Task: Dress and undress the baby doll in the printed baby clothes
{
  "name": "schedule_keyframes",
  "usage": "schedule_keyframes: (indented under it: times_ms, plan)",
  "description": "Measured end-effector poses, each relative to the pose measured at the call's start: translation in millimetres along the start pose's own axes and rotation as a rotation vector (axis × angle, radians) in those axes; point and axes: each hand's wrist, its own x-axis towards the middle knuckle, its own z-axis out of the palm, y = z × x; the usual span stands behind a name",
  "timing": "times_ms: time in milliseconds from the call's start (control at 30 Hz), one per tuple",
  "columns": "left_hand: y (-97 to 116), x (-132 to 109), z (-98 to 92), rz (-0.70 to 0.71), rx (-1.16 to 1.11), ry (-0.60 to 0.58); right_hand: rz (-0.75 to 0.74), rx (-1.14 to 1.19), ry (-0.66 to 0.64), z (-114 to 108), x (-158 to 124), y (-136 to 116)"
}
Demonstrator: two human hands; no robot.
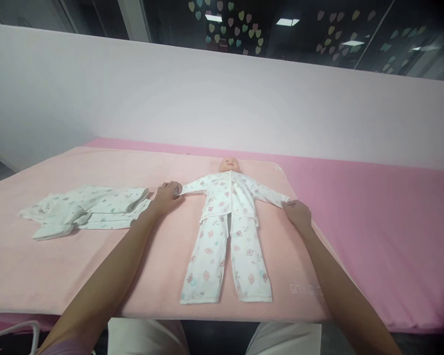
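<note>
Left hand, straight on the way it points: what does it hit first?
The doll's sleeve cuff. The left hand has its curled fingers right at it, seemingly touching, though depth is hard to judge.

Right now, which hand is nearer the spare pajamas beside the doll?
Left. The left hand lies just right of the spare pajamas; the right hand is beyond the doll, at its sleeve.

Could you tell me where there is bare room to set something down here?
Bare: blanket in front of spare clothes; pink mat beyond right hand. Crowded: around the doll, left hand and right hand at its cuffs.
</note>
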Motion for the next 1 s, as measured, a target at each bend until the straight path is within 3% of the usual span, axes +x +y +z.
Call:
schedule_keyframes:
  times_ms: [233, 367, 533, 600, 700, 767, 867, 933, 1000]
  plan:
    - [10, -1, -9.9, 0.068, 0.041, 0.013, 0.039, 0.054, 0.096, 3, 1, 4]
    - [15, -2, -16.2, 0.136, 0.094, 0.042, -0.022, 0.023, 0.114, 6, 0, 5]
    - [19, -5, -18.8, 0.136, 0.082, 0.026, -0.145, 0.036, 0.25, -3, -8, 0]
    - [33, -6, -20.6, 0.13, 0.022, 0.059, -0.234, 0.07, 0.337, -13, -19, -12]
    - [75, 0, -24.2, 0.119, -0.158, 0.089, -0.387, 0.254, 0.373, -30, -45, -49]
    - [111, 11, -26.7, 0.093, -0.314, 0.036, -0.493, 0.416, 0.207, -39, -61, -85]
    - [160, 35, -29.1, 0.039, -0.505, -0.16, -0.651, 0.493, -0.247, -49, -71, -140]
    - [178, 53, -28.5, -0.005, -0.534, -0.288, -0.672, 0.412, -0.494, -51, -64, -170]
    - [184, 68, -25.9, -0.055, -0.518, -0.375, -0.637, 0.307, -0.633, -51, -51, -190]
